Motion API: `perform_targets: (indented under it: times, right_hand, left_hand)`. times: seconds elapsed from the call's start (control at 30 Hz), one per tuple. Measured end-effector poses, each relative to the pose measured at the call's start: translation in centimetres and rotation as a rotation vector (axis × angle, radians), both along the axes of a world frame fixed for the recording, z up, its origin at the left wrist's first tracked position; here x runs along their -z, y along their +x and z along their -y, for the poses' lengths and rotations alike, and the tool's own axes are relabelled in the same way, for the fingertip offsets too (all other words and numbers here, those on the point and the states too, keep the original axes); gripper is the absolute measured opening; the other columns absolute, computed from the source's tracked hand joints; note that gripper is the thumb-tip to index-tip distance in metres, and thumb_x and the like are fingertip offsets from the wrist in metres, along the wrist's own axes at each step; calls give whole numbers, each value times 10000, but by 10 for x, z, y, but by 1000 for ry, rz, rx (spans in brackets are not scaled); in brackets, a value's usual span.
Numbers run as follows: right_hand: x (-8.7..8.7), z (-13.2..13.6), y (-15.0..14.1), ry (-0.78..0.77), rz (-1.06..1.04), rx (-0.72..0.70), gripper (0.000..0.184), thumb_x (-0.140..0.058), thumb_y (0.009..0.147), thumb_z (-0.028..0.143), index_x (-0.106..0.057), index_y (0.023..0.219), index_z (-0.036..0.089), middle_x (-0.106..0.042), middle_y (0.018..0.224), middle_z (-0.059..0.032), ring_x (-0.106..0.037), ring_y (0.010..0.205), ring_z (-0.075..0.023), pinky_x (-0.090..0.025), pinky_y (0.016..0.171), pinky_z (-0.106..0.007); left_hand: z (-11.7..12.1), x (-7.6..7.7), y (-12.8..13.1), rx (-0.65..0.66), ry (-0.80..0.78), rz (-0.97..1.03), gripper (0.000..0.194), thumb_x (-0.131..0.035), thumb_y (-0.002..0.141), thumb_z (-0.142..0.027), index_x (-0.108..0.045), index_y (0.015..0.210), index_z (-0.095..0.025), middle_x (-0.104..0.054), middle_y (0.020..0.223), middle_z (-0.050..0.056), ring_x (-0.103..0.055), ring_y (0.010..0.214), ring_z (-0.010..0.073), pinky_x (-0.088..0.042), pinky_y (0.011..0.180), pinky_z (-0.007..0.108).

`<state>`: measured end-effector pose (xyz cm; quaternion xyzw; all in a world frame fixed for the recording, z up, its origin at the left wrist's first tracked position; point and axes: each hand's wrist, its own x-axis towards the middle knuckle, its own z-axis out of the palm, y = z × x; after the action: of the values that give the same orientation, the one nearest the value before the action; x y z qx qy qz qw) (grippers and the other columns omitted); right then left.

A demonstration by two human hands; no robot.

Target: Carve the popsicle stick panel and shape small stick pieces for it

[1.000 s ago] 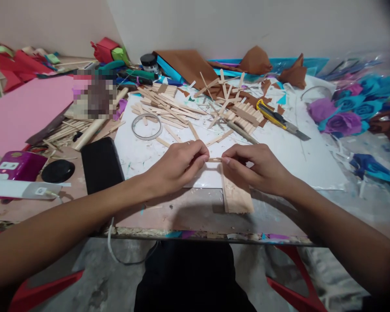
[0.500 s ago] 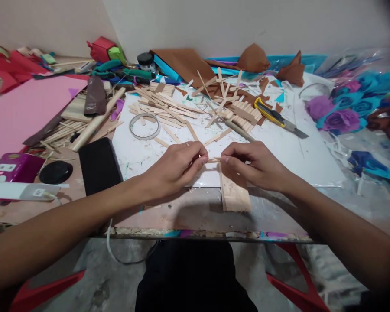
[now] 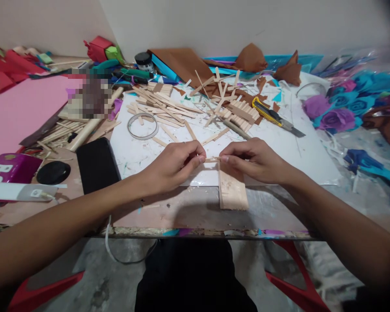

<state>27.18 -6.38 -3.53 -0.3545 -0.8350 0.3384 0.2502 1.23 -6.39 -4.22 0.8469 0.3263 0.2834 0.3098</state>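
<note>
Between my two hands runs a short, thin wooden stick (image 3: 212, 160), held level just above the far end of a small wooden board (image 3: 233, 190). My left hand (image 3: 183, 162) pinches its left end between thumb and fingertips. The right end is pinched by my right hand (image 3: 258, 160), whose fingers hide that tip. The board lies flat, partly on a white sheet (image 3: 143, 161) and partly on the bare table. Beyond my hands are loose popsicle sticks (image 3: 169, 106) and a raft of sticks (image 3: 242, 113) joined side by side.
A yellow utility knife (image 3: 276, 117) with its blade out lies at the right. A tape roll (image 3: 143, 126) and a black phone (image 3: 97, 165) are on the left. Brown felt (image 3: 182, 63) lies at the back, and paper-like flowers (image 3: 341, 108) fill the right side.
Both hands keep their pinch on the stick and barely move. The whole view has shifted slightly.
</note>
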Motion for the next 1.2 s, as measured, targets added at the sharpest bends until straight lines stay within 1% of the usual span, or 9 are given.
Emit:
perform_targets:
  times: [0.1, 0.23, 0.43, 0.53, 0.63, 0.73, 0.83, 0.93, 1.2]
  right_hand:
    - [1, 0, 0, -18, -13, 5, 265, -605, 1005, 319, -732, 885, 121, -469, 573, 51, -338, 528, -66, -283, 471, -212]
    - [1, 1, -2, -5, -19, -14, 255, -603, 1006, 310, -736, 891, 125, -504, 588, 41, -366, 537, -69, -302, 480, -206]
    - [0, 2, -3, 36, -8, -48, 267, -593, 1012, 318, -743, 899, 128, -588, 608, 19, -422, 525, -65, -323, 477, -197]
    - [-1, 2, -2, 69, 5, -73, 259, -589, 1013, 306, -741, 904, 128, -609, 610, 15, -426, 513, -59, -325, 476, -192]
    - [-1, 2, 0, 81, 30, -88, 233, -587, 1011, 286, -732, 918, 129, -629, 622, 15, -453, 514, -57, -345, 487, -183]
    - [0, 2, -1, 104, 50, -71, 222, -591, 1005, 281, -721, 904, 133, -609, 607, 25, -455, 512, -57, -355, 493, -179]
    - [1, 2, -4, 170, 56, -54, 226, -589, 1012, 289, -706, 895, 136, -577, 583, 40, -445, 495, -53, -347, 500, -181]
    - [3, 4, -7, 230, 58, -68, 193, -593, 1016, 274, -693, 915, 143, -574, 592, 49, -441, 494, -48, -342, 522, -185]
    - [4, 7, -10, 174, 2, -55, 180, -611, 1011, 284, -694, 918, 153, -549, 572, 58, -414, 487, -52, -333, 513, -187]
  left_hand:
    - [-1, 0, 0, 11, 3, 5, 133, -537, 1012, -212, -618, 920, -158, -532, 682, -53, -447, 599, 83, -352, 616, 219]
    - [-1, 0, 0, 18, -19, 9, 146, -524, 1016, -221, -615, 919, -159, -530, 686, -49, -431, 603, 86, -341, 606, 221]
    - [-1, 3, -2, 12, -144, 1, 235, -520, 1036, -341, -625, 926, -162, -527, 705, -33, -430, 626, 103, -330, 591, 237]
    - [-1, 4, -2, 0, -194, -9, 252, -511, 1037, -353, -628, 924, -160, -512, 700, -32, -420, 626, 105, -322, 582, 239]
    - [0, 2, 0, -1, -193, -3, 246, -518, 1031, -336, -633, 909, -155, -504, 685, -37, -408, 616, 98, -317, 573, 232]
    - [2, 1, 1, -9, -154, 6, 203, -535, 1015, -288, -647, 915, -151, -512, 666, -45, -404, 593, 87, -314, 566, 224]
    - [2, 2, 2, -1, -143, 23, 197, -600, 990, -329, -680, 983, -150, -547, 670, -43, -433, 581, 85, -330, 553, 215]
    - [3, 4, 3, 26, -162, 32, 217, -624, 978, -353, -697, 966, -149, -605, 703, -19, -468, 591, 88, -351, 550, 213]
    - [4, 7, 3, 23, -223, 47, 202, -617, 974, -325, -677, 914, -142, -614, 713, -7, -464, 582, 81, -354, 533, 199]
